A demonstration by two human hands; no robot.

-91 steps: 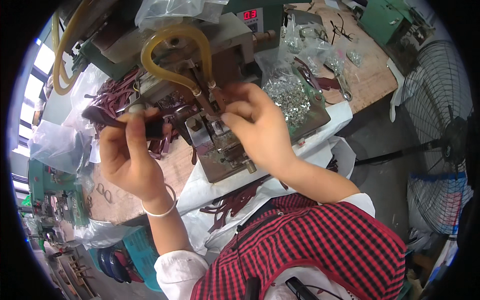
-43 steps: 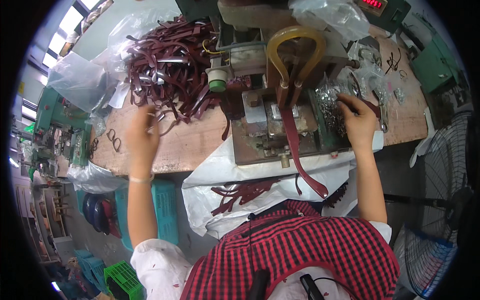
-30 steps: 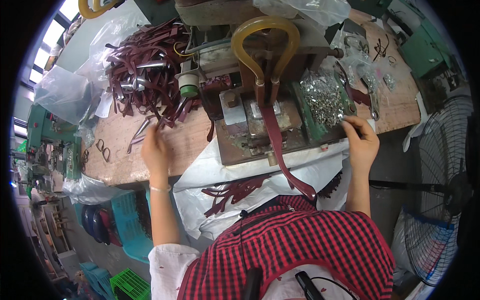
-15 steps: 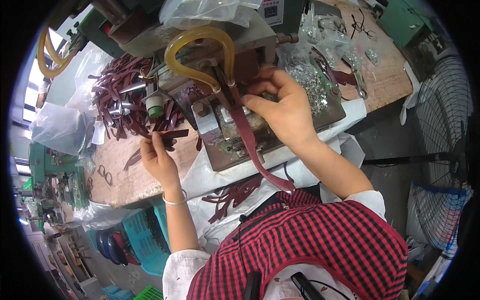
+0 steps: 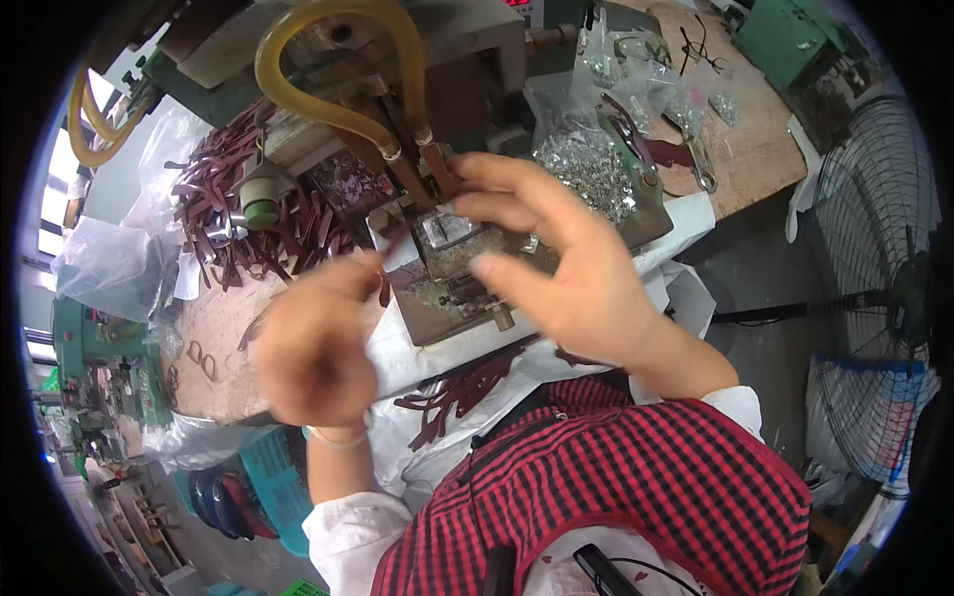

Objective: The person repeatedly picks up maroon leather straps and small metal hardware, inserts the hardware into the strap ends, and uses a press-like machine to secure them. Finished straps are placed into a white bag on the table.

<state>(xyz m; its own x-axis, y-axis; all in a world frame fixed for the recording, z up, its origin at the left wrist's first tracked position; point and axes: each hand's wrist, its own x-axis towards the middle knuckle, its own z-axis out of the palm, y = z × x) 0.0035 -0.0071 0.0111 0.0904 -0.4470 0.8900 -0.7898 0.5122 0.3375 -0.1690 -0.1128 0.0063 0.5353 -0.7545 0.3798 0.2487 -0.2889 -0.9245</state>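
So the right hand (image 5: pixel 566 268) is now being brought back onto the metal plate (image 5: pixel 452 273), fingers pinching there; the blurred left hand (image 5: pixel 313 343) is being moved in, grip unclear.

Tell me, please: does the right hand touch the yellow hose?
Apart. In the head view, the right hand lies below the yellow hose; dark metal shows between them.

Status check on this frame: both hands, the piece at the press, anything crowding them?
Left hand blurred, grip unclear, by the metal plate. Right hand open, fingers spread over the plate below the yellow hose. Dark red straps piled left; metal fittings right.
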